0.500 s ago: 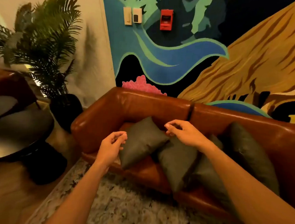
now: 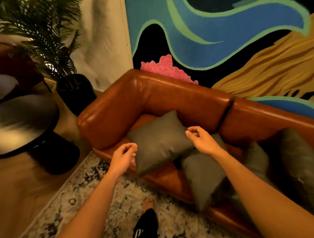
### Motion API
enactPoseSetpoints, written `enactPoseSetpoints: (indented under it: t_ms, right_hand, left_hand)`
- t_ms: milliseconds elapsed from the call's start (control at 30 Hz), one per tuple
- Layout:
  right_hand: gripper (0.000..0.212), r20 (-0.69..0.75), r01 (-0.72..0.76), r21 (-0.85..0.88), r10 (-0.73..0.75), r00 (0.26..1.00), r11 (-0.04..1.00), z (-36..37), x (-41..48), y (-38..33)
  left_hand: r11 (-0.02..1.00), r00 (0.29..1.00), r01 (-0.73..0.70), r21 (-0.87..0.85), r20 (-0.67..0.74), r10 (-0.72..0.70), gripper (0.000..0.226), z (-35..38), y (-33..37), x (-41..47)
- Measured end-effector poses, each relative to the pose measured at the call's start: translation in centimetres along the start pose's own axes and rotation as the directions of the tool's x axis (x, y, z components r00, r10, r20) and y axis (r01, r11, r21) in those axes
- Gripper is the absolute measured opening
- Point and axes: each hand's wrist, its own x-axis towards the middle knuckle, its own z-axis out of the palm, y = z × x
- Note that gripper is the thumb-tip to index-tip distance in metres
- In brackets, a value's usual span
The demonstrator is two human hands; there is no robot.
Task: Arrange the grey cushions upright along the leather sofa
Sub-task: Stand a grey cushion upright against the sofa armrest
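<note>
The leather sofa (image 2: 171,96) carries grey cushions; the nearest cushion (image 2: 158,142) leans tilted by the sofa's left arm corner, overlapping a second cushion (image 2: 202,174) at the seat's front edge. Soft and probably light, it should lift best by opposite corners. The left hand (image 2: 123,158) and right hand (image 2: 202,139) hover loosely curled, gripping nothing.
</note>
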Motion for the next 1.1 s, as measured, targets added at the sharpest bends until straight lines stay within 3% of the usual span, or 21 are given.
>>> enactPoseSetpoints:
  t_ms: [200, 267, 567, 700, 867, 900, 1000, 1100]
  right_hand:
    - [0.043, 0.031, -0.182, -0.044, 0.183, 0.983, 0.982, 1.7, 8.6, 0.5]
    - [0.044, 0.068, -0.270, -0.076, 0.275, 0.959, 0.960, 3.3, 13.1, 1.0]
    - [0.047, 0.015, -0.493, -0.061, 0.494, 0.869, 0.868, 4.7, 17.7, 5.8]
    - [0.048, 0.005, -0.521, -0.103, 0.524, 0.852, 0.847, 5.5, 21.7, 8.9]
    - [0.055, -0.041, -0.526, -0.122, 0.525, 0.850, 0.842, 6.6, 26.1, 11.9]
    - [0.056, -0.055, -0.530, -0.115, 0.527, 0.848, 0.840, 6.8, 26.7, 12.5]
    - [0.059, -0.071, -0.563, -0.122, 0.558, 0.827, 0.818, 7.1, 27.8, 14.4]
    - [0.064, -0.039, -0.600, -0.144, 0.602, 0.798, 0.787, 7.5, 28.0, 16.7]
  left_hand:
    - [0.987, 0.988, 0.157, 0.035, 0.003, -0.157, 0.016, -1.3, -1.1, 10.4]
    - [0.961, 0.963, 0.267, 0.070, 0.022, -0.269, 0.023, -1.9, -2.5, 15.9]
    - [0.888, 0.888, 0.458, -0.030, -0.032, -0.459, 0.024, 0.4, -5.6, 21.9]
    - [0.857, 0.855, 0.515, -0.012, -0.059, -0.515, 0.039, 1.5, -8.0, 24.6]
    - [0.827, 0.823, 0.563, -0.020, -0.079, -0.562, 0.016, 3.0, -11.6, 27.6]
    - [0.822, 0.819, 0.570, -0.007, -0.078, -0.569, 0.017, 3.2, -12.1, 28.0]
    - [0.794, 0.790, 0.604, -0.070, -0.074, -0.608, 0.050, 3.7, -14.2, 28.6]
    - [0.753, 0.750, 0.657, -0.023, -0.078, -0.657, 0.060, 4.0, -16.2, 27.8]
